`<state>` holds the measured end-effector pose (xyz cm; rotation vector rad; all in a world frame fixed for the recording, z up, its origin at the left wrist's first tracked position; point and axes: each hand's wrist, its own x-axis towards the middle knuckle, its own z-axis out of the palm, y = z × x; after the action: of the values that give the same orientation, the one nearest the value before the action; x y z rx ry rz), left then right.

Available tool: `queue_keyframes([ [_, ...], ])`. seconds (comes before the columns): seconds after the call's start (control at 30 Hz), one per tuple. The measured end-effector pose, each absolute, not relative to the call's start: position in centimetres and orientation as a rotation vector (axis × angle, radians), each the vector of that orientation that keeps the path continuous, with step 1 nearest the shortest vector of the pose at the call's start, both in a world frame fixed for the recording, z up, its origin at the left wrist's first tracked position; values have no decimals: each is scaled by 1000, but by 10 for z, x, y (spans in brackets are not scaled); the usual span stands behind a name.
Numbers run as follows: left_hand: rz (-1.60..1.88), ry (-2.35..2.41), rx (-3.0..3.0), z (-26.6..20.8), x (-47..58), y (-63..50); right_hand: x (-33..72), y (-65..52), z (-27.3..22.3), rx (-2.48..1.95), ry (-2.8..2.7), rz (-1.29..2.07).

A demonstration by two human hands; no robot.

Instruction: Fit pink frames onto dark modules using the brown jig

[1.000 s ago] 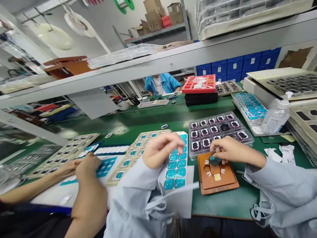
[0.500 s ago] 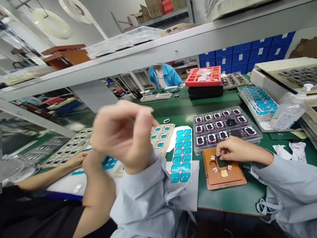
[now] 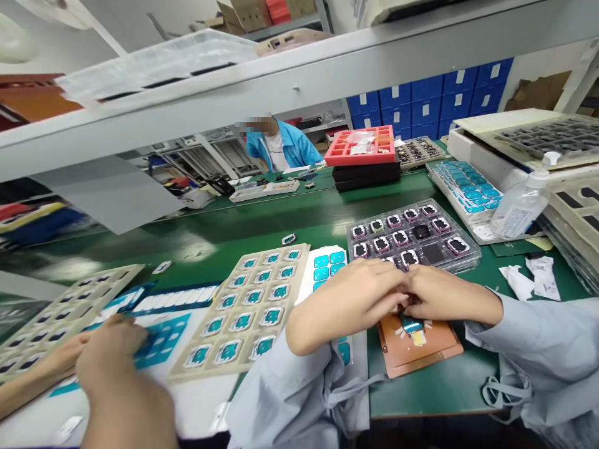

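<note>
My left hand (image 3: 349, 299) and my right hand (image 3: 437, 294) meet fingertip to fingertip over an orange-brown jig (image 3: 421, 344) on the green bench. A small dark part with a teal face (image 3: 412, 324) sits in the jig right under the fingers. Both hands press down at it; what each finger holds is hidden. A sheet of blue stickers (image 3: 327, 263) lies partly under my left forearm. Just beyond the hands is a clear tray (image 3: 456, 260) of pink-rimmed parts.
A beige tray (image 3: 253, 305) of teal parts lies to the left. A co-worker's hands (image 3: 110, 349) work on blue sheets at the lower left. A pump bottle (image 3: 519, 206), a red bin (image 3: 362, 149) and stacked trays stand to the right and back. Another person (image 3: 276, 146) sits across the bench.
My left hand was raised near the camera and has come down to the right hand at the jig. The view has shifted left, showing more of the beige tray.
</note>
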<state>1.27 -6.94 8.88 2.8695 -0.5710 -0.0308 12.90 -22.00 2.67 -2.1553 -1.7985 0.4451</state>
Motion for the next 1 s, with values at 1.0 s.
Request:
queue_keyframes([
  [1.0, 831, -432, 3099, 14, 50, -45, 193, -220, 7, -2110, -1814, 216],
])
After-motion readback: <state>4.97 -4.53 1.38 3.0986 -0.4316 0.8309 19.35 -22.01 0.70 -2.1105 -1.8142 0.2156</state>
